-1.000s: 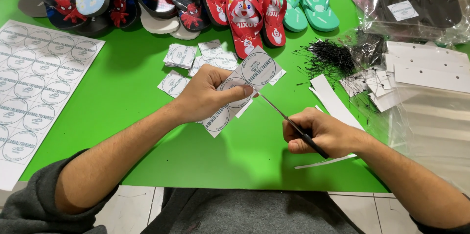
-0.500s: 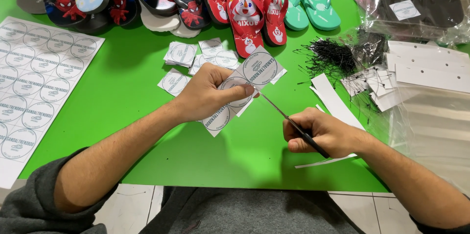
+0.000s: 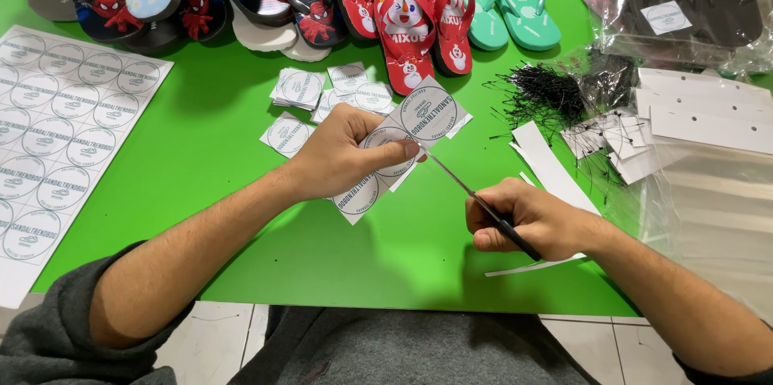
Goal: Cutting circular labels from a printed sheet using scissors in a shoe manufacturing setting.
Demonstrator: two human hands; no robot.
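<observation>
My left hand (image 3: 342,153) pinches a white paper strip of round printed labels (image 3: 419,115) and holds it tilted above the green table (image 3: 225,135). My right hand (image 3: 527,217) grips black-handled scissors (image 3: 475,196). Their thin blades reach up and left into the strip's edge, right by my left fingertips. Small cut label squares (image 3: 298,87) lie in piles just behind my left hand.
A full white label sheet (image 3: 56,123) lies at the left. Rows of flip-flops (image 3: 411,6) line the far edge. A heap of thin black plastic ties (image 3: 543,91), white paper offcuts (image 3: 551,167), white cards (image 3: 700,107) and clear plastic bags (image 3: 708,192) fill the right side.
Hardly anything moves: both hands keep their grip and the scissors stay at the strip's edge.
</observation>
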